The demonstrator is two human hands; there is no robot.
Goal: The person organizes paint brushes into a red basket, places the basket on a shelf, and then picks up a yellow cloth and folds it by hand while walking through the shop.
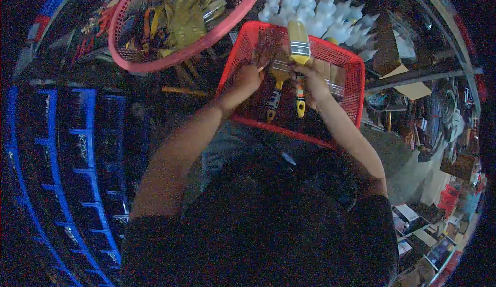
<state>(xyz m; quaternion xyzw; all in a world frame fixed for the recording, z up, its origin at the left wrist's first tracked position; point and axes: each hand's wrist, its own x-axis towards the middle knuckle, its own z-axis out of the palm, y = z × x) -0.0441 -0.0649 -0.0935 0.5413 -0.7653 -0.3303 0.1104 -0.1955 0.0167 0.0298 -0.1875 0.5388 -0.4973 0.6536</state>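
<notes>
My right hand (316,84) is closed around a paintbrush (299,48) with pale bristles, a metal ferrule and a yellow neck. Its bristles point away from me, over the far rim of a red plastic basket (359,93). Below my fingers shows a yellow-tipped handle (300,107), seemingly of the same brush. Over the basket's left side, my left hand (247,82) has its fingers pinched together; what they hold is too dark to make out. Between both hands, a second paintbrush (274,103) with a black-and-yellow handle lies in the basket. More brushes (333,80) lie at the right.
A pink round basket (178,62) with a yellowish glove (186,15) and tools stands beyond at the left. White pointed-nozzle bottles (330,20) crowd behind the red basket. Blue shelf bins (90,147) line the left; cardboard (405,82) and assorted goods fill the right.
</notes>
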